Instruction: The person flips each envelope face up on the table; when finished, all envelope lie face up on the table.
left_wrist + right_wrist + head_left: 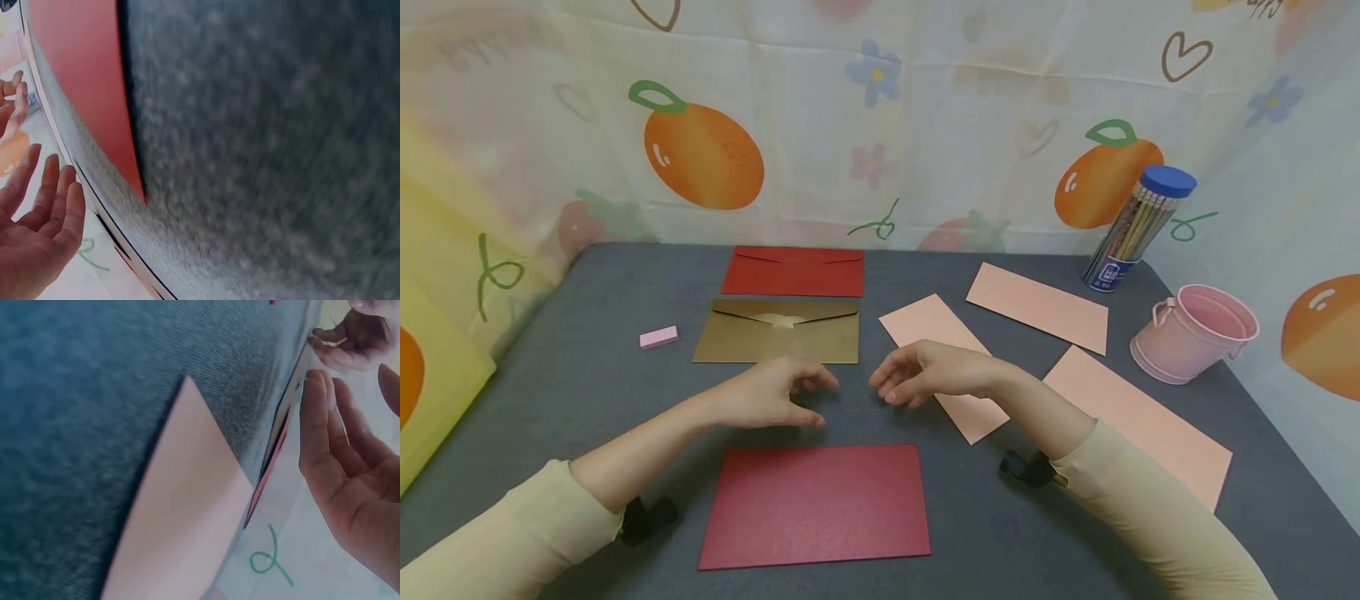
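Note:
My left hand (767, 393) hovers over the dark table with relaxed fingers and holds nothing. Facing it across a small gap, my right hand (932, 373) is loosely bent and bare of any object, above a pale pink paper card (932, 321). In front of both hands lies a flat dark red envelope-like rectangle (816, 504). Just beyond the left hand is a gold envelope (775, 342), its flap side up. Behind that one sits a red envelope (793, 275). In the left wrist view, the hand's fingers (47, 200) are spread a little.
Two more pale pink cards, one at the back (1037, 304) and one at the right (1150, 425), lie flat. A pink bucket (1176, 358) and a blue-lidded tub of pencils (1131, 233) stand at the right. A small pink block (658, 337) lies left. A printed curtain (820, 167) hangs behind.

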A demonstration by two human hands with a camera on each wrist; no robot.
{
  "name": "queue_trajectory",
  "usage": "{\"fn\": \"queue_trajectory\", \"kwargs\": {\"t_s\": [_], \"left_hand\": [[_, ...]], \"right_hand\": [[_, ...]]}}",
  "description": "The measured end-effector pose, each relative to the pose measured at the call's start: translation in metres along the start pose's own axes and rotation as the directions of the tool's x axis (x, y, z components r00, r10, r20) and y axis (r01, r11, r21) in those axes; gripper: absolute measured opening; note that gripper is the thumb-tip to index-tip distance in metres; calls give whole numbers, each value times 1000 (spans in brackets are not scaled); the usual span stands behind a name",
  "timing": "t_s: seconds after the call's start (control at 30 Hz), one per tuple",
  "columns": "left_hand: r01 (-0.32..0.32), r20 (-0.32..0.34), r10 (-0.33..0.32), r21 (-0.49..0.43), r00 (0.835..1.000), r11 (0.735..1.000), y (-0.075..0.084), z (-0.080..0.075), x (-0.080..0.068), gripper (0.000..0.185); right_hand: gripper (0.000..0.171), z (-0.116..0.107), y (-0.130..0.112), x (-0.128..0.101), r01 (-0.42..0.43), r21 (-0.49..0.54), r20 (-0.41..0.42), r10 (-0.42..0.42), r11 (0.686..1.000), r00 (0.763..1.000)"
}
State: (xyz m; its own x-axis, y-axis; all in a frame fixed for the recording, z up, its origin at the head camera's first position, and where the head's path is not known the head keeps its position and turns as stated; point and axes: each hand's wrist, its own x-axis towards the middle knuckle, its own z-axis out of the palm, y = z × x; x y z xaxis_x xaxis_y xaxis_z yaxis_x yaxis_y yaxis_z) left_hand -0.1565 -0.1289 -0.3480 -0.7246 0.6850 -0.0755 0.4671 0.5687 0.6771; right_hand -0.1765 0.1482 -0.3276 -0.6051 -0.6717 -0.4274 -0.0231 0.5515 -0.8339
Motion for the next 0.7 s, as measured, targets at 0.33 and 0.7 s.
{"fn": "queue_trajectory", "kwargs": {"t_s": [0.33,0.7], "left_hand": [[12,103,-8,-38,995,999,7,14,-4,34],[9,152,-12,21,988,1000,11,22,-5,36]], "right_hand": [[38,11,6,-6,26,-14,85,-25,1000,996],[31,20,12,-7,96,-185,96,-80,978,992]]}}
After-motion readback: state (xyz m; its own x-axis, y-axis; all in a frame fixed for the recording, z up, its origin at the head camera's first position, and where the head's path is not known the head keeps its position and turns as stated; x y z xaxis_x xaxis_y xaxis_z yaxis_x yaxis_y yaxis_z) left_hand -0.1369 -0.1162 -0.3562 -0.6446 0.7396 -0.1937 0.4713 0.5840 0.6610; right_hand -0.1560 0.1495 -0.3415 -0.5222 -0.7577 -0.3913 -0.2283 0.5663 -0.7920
